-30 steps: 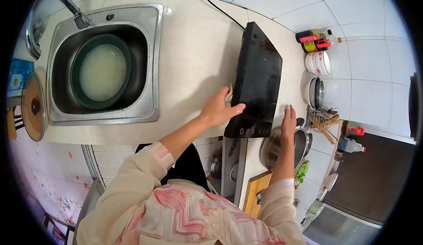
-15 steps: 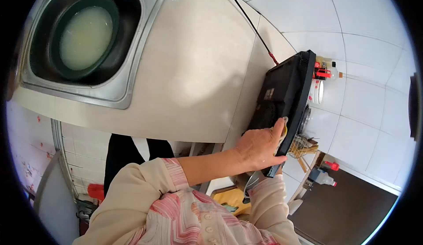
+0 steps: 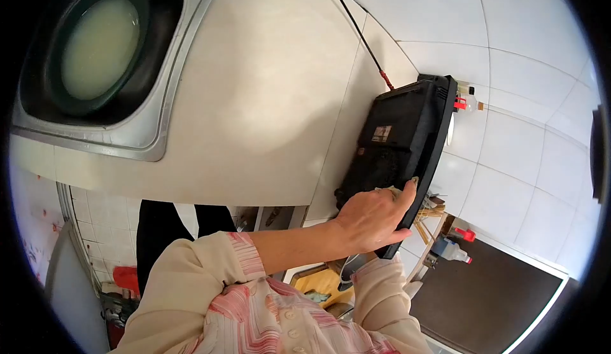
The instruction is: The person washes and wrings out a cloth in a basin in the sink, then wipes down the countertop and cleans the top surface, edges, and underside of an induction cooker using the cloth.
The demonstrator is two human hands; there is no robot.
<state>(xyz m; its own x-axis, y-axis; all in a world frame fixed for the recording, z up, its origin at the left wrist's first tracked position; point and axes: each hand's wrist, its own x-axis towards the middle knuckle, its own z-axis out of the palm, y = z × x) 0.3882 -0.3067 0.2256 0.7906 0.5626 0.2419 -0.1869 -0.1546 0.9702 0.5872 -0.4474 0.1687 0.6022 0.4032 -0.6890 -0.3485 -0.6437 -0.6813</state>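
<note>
Gripping pale cloth (image 3: 394, 192): left hand (image 3: 369, 217), pressed to underside of flat black appliance (image 3: 396, 131), near its rim. Appliance: tilted up over right part of counter (image 3: 267, 99), underside facing sink, black cable (image 3: 352, 17) at far end. Right hand: hidden behind appliance, grip cannot be told; right sleeve (image 3: 382, 290) below. Sink (image 3: 156, 115): green basin (image 3: 54, 68), cloudy liquid inside.

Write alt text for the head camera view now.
The left hand holds a pale cloth against the underside of a tilted black cooktop. At the upper left, a dark green basin of cloudy liquid sits in a sink.
</note>
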